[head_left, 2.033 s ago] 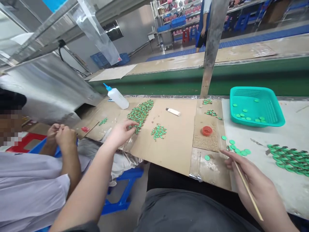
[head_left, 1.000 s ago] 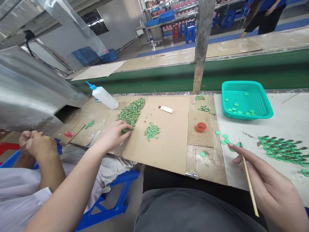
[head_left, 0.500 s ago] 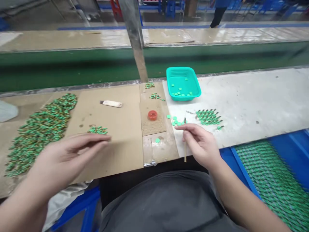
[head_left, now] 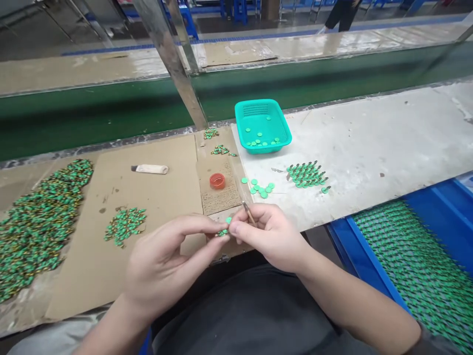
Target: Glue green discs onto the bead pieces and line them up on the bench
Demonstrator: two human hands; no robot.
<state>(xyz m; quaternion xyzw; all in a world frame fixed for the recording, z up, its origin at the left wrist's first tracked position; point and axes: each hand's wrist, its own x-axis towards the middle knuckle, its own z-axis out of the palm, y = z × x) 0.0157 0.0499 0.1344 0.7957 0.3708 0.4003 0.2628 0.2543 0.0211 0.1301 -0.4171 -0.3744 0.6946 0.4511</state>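
Note:
My left hand [head_left: 168,261] and my right hand [head_left: 268,234] meet over the near table edge. Between their fingertips sits one small green piece [head_left: 222,231], pinched by thumb and forefinger of my left hand and touched by my right thumb. My right hand also keeps a thin wooden stick [head_left: 248,212] tucked among its fingers, its tip pointing away from me. A small heap of green pieces [head_left: 124,225] lies on the cardboard sheet [head_left: 155,192] left of my hands. Loose green discs [head_left: 258,187] lie just beyond my right hand.
A big pile of green pieces [head_left: 37,227] covers the left. A red cap [head_left: 217,180], a white tube [head_left: 150,169], a teal basket [head_left: 262,125] holding discs, and a row of finished pieces [head_left: 306,174] sit farther back. A blue bin [head_left: 414,261] of green pieces stands at right.
My left hand left the big pile and came in to the middle with a green piece. My right hand drew back to meet it. The view swung right, away from the co-worker.

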